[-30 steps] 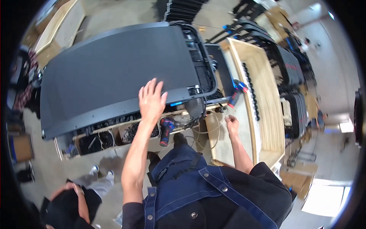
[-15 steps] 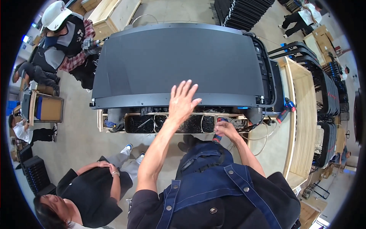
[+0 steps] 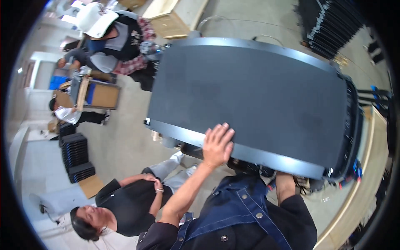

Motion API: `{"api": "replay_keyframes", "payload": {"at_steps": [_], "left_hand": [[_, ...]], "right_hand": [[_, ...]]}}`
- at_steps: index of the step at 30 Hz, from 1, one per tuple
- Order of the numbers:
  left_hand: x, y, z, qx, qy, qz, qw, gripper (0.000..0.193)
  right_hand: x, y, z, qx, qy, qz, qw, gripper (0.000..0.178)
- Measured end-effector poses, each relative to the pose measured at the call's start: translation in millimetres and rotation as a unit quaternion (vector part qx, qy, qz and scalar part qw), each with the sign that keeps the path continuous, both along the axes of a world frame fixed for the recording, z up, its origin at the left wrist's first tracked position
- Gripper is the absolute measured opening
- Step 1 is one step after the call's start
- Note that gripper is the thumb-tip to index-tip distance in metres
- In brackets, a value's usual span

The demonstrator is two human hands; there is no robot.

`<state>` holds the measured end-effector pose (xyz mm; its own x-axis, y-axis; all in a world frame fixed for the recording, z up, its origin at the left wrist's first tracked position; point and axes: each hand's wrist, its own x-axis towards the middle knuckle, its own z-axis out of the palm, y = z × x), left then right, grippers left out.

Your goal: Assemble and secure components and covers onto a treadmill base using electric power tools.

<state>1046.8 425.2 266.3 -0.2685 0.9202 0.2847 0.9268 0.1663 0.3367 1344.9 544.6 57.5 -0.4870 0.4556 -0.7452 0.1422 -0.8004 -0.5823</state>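
Note:
A large dark-grey treadmill-like deck [image 3: 250,96] with metallic side rails lies before me, tilted down to the right in the picture. My left hand [image 3: 218,146] is open, palm down with fingers spread, across the near rail [image 3: 187,135] and onto the dark belt surface. My right forearm [image 3: 286,183] reaches forward to the near rail's right part; the hand is hidden beneath the rail, so its fingers and anything in them cannot be seen. A small red and dark tool part [image 3: 271,184] shows just left of that forearm.
At the far left corner a co-worker in a white cap [image 3: 96,20] works with gloved hands. Another person in black [image 3: 131,200] stands close on my left, hands clasped. A wooden crate [image 3: 366,166] runs along the right. Stacked black frames [image 3: 329,29] stand far right.
The view has turned, so the deck sits further right and tilted. My right hand, earlier on a red and dark power tool at the near bins, has gone under the rail. My left hand stays there.

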Motion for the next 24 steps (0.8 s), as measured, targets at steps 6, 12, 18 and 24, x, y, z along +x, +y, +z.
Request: {"api": "replay_keyframes", "payload": {"at_steps": [6,12,18,24], "left_hand": [[10.8,3.1,6.3,-0.035,0.009,0.011,0.999,0.043],[8.4,8.9,6.9,-0.047,0.023,0.008,0.999,0.044],[9.2,7.3,5.4,-0.052,0.018,0.022,0.998,0.046],[7.6,6.7,10.0,-0.056,0.005,0.012,0.998,0.048]], "right_hand": [[33.6,-20.8,1.2,-0.04,0.073,-0.048,0.995,0.043],[52.9,-21.9,-5.2,-0.052,0.104,-0.11,0.987,0.043],[80.1,-7.1,-20.4,-0.075,0.134,-0.127,0.98,0.043],[60.7,-15.5,-17.9,-0.098,0.149,-0.12,0.977,0.044]]}}
